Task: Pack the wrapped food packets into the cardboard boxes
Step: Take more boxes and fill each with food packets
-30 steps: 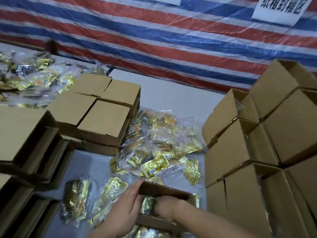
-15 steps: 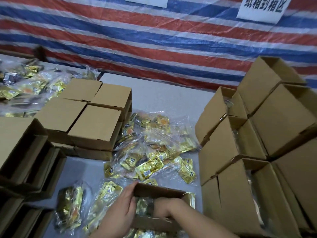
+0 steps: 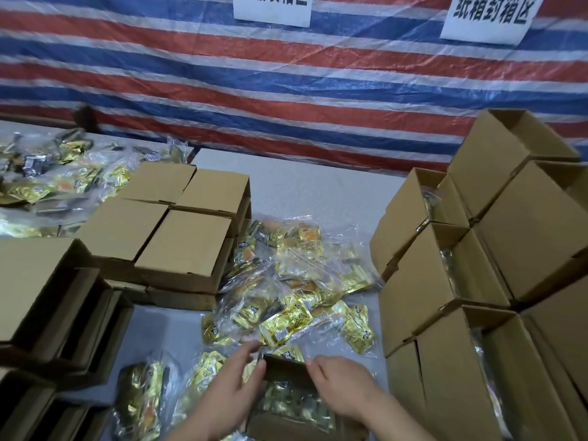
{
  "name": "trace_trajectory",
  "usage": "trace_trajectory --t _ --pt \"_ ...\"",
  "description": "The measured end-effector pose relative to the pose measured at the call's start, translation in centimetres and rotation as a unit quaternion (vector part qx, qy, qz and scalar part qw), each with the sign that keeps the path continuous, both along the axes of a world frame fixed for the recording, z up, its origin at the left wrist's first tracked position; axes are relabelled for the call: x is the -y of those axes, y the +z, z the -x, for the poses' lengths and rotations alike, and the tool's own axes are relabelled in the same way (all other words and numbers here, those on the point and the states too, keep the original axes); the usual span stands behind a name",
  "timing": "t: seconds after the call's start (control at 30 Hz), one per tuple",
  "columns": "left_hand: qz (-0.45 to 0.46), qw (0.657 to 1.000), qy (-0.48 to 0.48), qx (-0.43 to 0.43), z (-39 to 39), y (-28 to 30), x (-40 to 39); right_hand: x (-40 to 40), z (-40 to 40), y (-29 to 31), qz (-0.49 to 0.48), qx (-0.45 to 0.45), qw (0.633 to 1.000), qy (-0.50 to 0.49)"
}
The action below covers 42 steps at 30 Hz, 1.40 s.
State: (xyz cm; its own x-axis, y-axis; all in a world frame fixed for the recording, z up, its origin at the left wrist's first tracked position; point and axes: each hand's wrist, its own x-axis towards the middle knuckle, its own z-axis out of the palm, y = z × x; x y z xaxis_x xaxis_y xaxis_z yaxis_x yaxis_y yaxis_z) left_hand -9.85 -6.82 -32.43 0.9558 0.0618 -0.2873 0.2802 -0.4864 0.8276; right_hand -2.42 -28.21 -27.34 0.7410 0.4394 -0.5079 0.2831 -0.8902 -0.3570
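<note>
Gold foil food packets in clear plastic bags [image 3: 286, 300] lie heaped on the grey desk [image 3: 302, 186], between closed brown cardboard boxes [image 3: 165, 230] on the left and stacked open ones [image 3: 445, 281] on the right. In the head view, a small open brown cardboard box [image 3: 286, 367] sits at the near edge with packets already inside it. The left hand [image 3: 229, 396] lies against the box's left side, fingers [image 3: 245, 354] straight and slightly spread. The right hand [image 3: 343, 389] rests over the box's right side, fingers relaxed and touching the rim; whether they pinch anything cannot be told. A striped red, white and blue tarp [image 3: 286, 90] hangs behind.
</note>
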Motion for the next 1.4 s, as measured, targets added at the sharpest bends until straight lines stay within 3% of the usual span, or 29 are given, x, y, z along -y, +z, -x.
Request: trace_trajectory --t 0.07,0.13,0.27,0.43,0.53,0.73,0.9,1.13,1.3,1.4 --pt "-0.032 0.999 0.042 0.012 -3.0 -0.5 -1.0 0.4 0.2 -0.8 -0.005 -0.001 1.0 -0.024" --pt "-0.134 0.989 0.057 0.012 -7.1 -1.7 -2.2 0.7 0.0 -1.0 -0.013 0.004 0.999 -0.029" --pt "-0.3 0.952 -0.016 -0.061 -14.7 -3.7 -3.5 1.0 -0.7 -1.1 -0.023 0.039 0.998 -0.039" --pt "-0.356 0.918 -0.068 -0.162 -18.7 -7.1 -2.6 1.0 -2.6 -1.3 -0.04 0.039 0.996 -0.075" --pt "-0.399 0.902 -0.055 -0.154 -19.4 -8.8 -2.1 1.2 -3.3 -1.2 -0.05 0.051 0.993 -0.093" --pt "-0.425 0.883 -0.089 -0.177 -20.0 -9.3 -2.3 1.5 -4.0 -1.1 -0.075 0.032 0.991 -0.103" --pt "-0.311 0.932 -0.039 -0.183 -18.3 -10.1 -2.5 0.7 -4.0 -1.2 -0.083 0.007 0.991 -0.107" --pt "-0.302 0.94 0.022 -0.16 -16.9 -9.0 -1.8 0.6 -3.4 -1.0 -0.112 -0.007 0.987 -0.111" --pt "-0.341 0.935 -0.012 -0.094 -16.4 -4.0 -0.6 1.0 -3.2 -0.1 -0.125 0.008 0.983 -0.136" --pt "-0.368 0.929 -0.022 0.008 -16.4 1.7 0.4 0.4 -3.6 1.2 -0.212 0.023 0.958 -0.193"
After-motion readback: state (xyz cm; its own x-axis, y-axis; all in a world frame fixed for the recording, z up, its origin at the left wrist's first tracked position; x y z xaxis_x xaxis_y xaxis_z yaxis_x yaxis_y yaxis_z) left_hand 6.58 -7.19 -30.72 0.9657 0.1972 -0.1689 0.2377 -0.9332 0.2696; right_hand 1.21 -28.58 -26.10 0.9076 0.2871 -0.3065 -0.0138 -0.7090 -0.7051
